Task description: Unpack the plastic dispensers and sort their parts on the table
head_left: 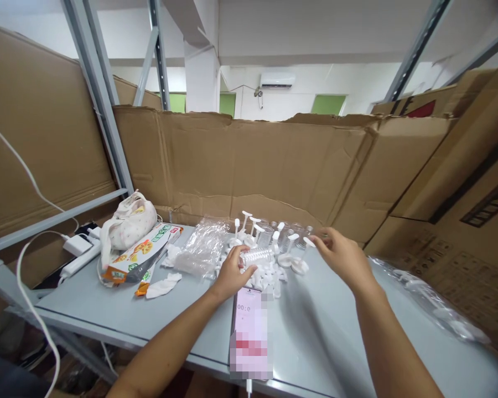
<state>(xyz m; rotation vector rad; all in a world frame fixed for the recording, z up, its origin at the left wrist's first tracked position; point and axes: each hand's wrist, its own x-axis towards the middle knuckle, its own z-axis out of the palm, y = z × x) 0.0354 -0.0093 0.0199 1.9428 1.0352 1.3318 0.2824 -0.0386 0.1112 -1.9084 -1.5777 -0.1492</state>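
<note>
My left hand [232, 272] has its fingers and thumb around the left end of a clear ribbed bottle [259, 256], which lies on its side. To the right, my right hand [343, 255] is pinched at the spout of a white pump head [300, 267], whose round base is low by the table. Beside it stands another white pump head [285, 260], and several more are behind the bottle. Small white parts [269, 275] lie heaped under and in front of the bottle. Further clear bottles [296, 231] are grouped at the back.
A phone [251, 331] with a timer lies at the front of the grey table [207, 326]. Left are crumpled clear plastic [203, 249], a printed carton [143, 251], a cloth bag [130, 221] and a power strip [81, 260]. Bagged parts [431, 298] lie right; cardboard [265, 160] walls the back.
</note>
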